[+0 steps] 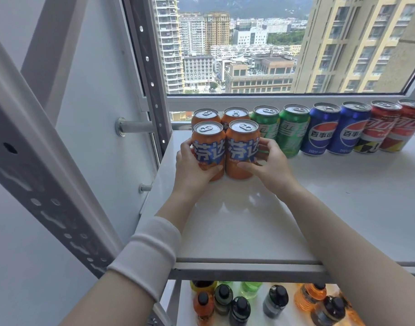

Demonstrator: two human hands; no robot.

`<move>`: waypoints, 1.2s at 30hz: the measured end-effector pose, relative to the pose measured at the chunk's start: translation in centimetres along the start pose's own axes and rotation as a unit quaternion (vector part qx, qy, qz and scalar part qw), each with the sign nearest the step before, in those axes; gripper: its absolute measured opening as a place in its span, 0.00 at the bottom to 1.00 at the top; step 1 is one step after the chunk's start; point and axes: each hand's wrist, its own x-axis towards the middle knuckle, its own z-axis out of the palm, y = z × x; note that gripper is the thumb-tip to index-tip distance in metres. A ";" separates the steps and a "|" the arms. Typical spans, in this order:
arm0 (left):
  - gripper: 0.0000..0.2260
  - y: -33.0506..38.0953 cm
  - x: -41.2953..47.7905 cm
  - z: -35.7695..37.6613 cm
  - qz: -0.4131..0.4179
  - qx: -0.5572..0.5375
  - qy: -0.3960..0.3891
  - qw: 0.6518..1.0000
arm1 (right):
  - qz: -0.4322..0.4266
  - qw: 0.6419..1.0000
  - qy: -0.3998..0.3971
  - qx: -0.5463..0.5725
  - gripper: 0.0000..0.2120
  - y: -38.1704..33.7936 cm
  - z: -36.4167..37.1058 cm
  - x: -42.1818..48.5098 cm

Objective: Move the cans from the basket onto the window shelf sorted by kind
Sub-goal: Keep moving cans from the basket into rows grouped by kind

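From the head view, grips the front-left orange can (208, 147) with the left hand (192, 169), fingers curled round its left side and thumb low on its front, and the front-right orange can (242, 147) with the right hand (268, 167) the same way on its right side. Has both upright and touching on the window shelf (248, 220), just before the two back orange cans (206, 115), left of a row of green cans (293, 128), blue cans (323, 128) and red cans (380, 125). Shows bottles (274, 302) on a lower shelf (257, 316)
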 end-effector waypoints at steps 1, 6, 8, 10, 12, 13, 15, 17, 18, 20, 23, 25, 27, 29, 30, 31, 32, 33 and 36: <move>0.36 -0.1 0.0 0.0 0.000 0.001 -0.001 1.000 | -0.004 1.000 0.009 -0.008 0.32 0.0 0.1 0.0; 0.37 -0.3 0.2 0.0 -0.003 0.004 0.001 1.000 | -0.012 0.999 0.044 -0.025 0.32 0.1 0.6 0.0; 0.37 -0.4 0.2 0.1 -0.005 0.003 0.003 1.000 | -0.008 0.999 0.046 -0.023 0.32 0.2 0.6 0.1; 0.37 -0.3 0.2 0.1 -0.008 0.004 0.003 1.000 | -0.005 0.999 0.045 -0.024 0.32 0.2 0.6 0.1; 0.37 -0.3 0.2 0.0 -0.006 0.007 0.001 1.000 | -0.002 0.999 0.044 -0.025 0.32 0.3 0.6 0.2; 0.37 -0.3 0.2 0.0 -0.006 0.008 0.000 1.000 | -0.001 0.999 0.044 -0.026 0.32 0.3 0.6 0.2; 0.37 -0.1 0.2 0.0 -0.006 0.008 -0.002 1.000 | 0.000 0.998 0.047 -0.028 0.32 0.3 0.7 0.2; 0.37 -0.1 0.2 0.0 -0.008 0.011 -0.003 1.000 | -0.002 0.998 0.049 -0.032 0.32 0.4 0.7 0.2; 0.37 -0.1 0.2 0.0 -0.010 0.011 -0.003 1.000 | -0.003 0.998 0.049 -0.034 0.32 0.5 0.7 0.2; 0.37 -0.1 0.2 0.0 -0.013 0.012 -0.005 1.000 | -0.002 0.998 0.049 -0.036 0.33 0.6 0.7 0.3; 0.37 0.0 -0.1 0.1 -0.011 0.019 0.001 1.000 | -0.003 0.998 0.051 -0.046 0.33 0.7 0.9 0.1; 0.38 0.3 -0.4 0.1 -0.013 0.032 0.005 0.999 | -0.006 0.997 0.051 -0.056 0.33 0.7 0.9 0.0; 0.41 0.6 -0.7 0.0 -0.015 0.036 -0.001 0.999 | -0.005 0.997 0.041 -0.068 0.34 0.5 0.8 -0.3; 0.44 0.9 -1.2 -0.2 -0.028 0.037 -0.011 0.999 | -0.003 0.996 0.033 -0.089 0.37 0.3 0.6 -0.8; 0.43 1.2 -1.6 -0.3 -0.039 0.043 -0.013 0.998 | 0.003 0.994 0.030 -0.100 0.39 0.2 0.3 -1.4; 0.42 1.5 -2.2 -0.4 -0.051 0.055 -0.011 0.997 | 0.011 0.994 0.027 -0.109 0.40 0.0 0.0 -2.0; 0.40 1.8 -2.8 -0.4 -0.059 0.071 -0.004 0.996 | 0.016 0.993 0.025 -0.116 0.41 -0.1 -0.4 -2.7; 0.38 2.2 -3.6 -0.5 -0.062 0.088 0.006 0.994 | 0.015 0.992 0.025 -0.126 0.41 -0.2 -0.8 -3.4; 0.32 3.1 -7.0 -0.3 -0.038 0.122 0.036 0.991 | -0.024 0.985 0.023 -0.168 0.37 -0.4 -2.3 -6.2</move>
